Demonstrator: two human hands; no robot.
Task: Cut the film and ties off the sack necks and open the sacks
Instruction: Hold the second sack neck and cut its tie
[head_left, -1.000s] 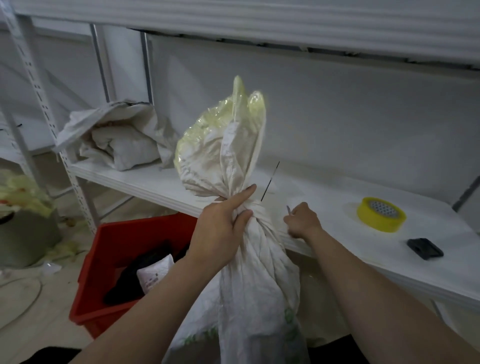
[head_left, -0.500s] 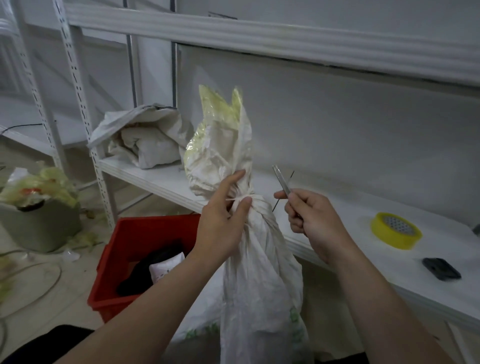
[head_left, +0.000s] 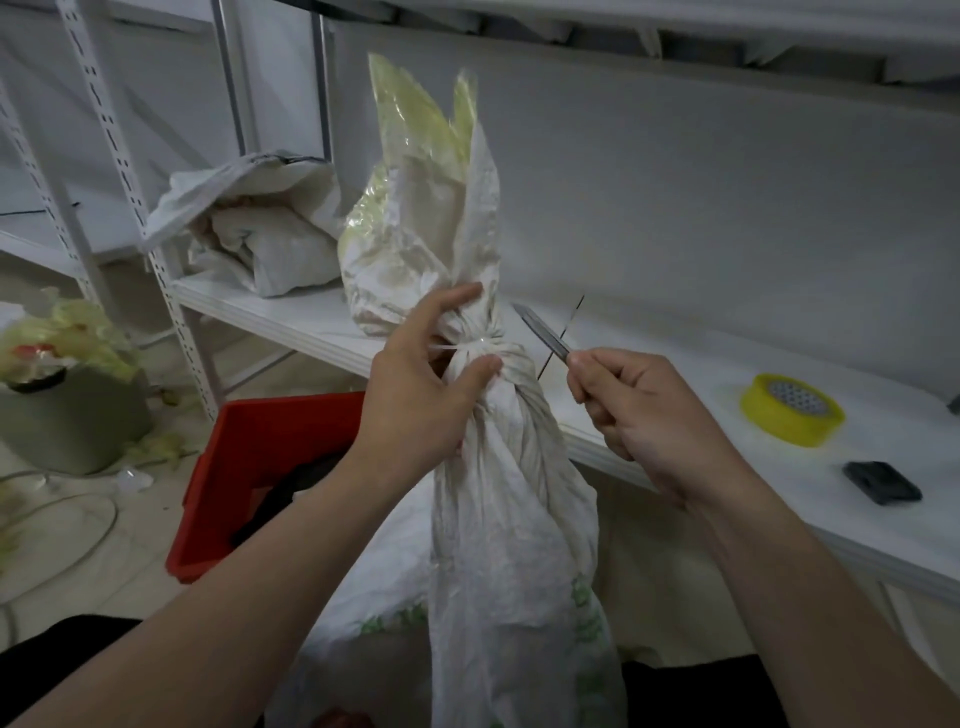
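- One pale tie (head_left: 470, 347) cinches the neck of the white sack (head_left: 509, 493) at frame centre. The sack stands upright, so the tie runs crosswise, with yellowish film (head_left: 410, 119) flaring above it.
- The left hand (head_left: 415, 400) grips the neck from the left, forefinger curled above the tie and thumb below, leaving the tie exposed between them.
- The right hand (head_left: 634, 410), fingers curled tight round a thin blade (head_left: 543, 332), sits right of the neck. The tip points up-left toward the tie, near it but apart.
- The cut likely falls to the right hand, travelling leftward; the left fingertips lie close to that path.
- A white shelf (head_left: 675, 384) runs behind, with a yellow tape roll (head_left: 789, 410) at right.
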